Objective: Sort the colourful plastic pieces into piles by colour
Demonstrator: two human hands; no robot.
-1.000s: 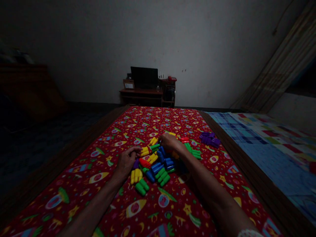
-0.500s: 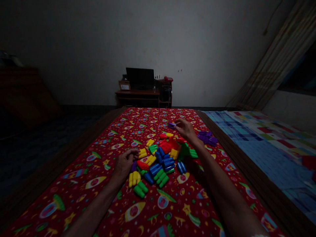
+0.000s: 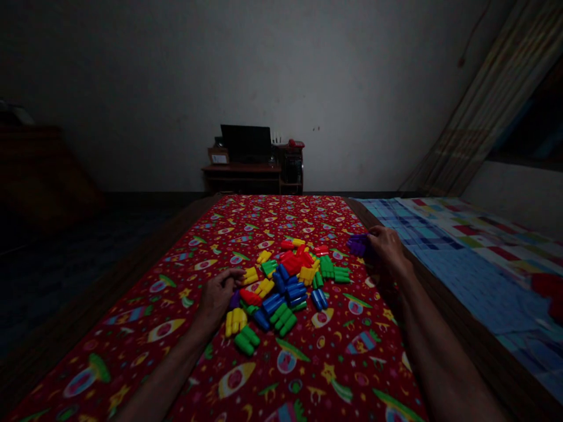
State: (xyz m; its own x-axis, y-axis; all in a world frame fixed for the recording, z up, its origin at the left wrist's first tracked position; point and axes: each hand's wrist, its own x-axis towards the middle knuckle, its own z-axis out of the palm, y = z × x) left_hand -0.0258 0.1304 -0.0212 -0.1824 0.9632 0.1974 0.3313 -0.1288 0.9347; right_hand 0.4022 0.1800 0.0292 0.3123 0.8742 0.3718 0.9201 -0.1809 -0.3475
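At the right edge of the red patterned cloth, my right hand (image 3: 389, 249) has its fingers closed on a purple toy block (image 3: 361, 240), beside other purple blocks that it partly hides. My left hand (image 3: 217, 296) rests at the left side of a mixed pile, thumb and fingers loosely apart. Its fingertips are by a yellow block (image 3: 250, 276); whether they touch is hard to see. Close under this hand lies a purple block (image 3: 235, 300). Red blocks (image 3: 297, 262), blue blocks (image 3: 273, 303) and green blocks (image 3: 284, 318) make up much of the pile.
The red cloth (image 3: 176, 363) covers a long surface with brown edges. Bedding in blue and patchwork (image 3: 440, 264) lies to the right. Against the far wall stands a desk (image 3: 241, 169) with a dark monitor (image 3: 246, 142). A curtain (image 3: 484, 99) hangs at the right.
My right hand has moved right and nearer, bringing a purple block from beyond the pile to the purple group. My left hand stays by the yellow block. The view has shifted slightly.
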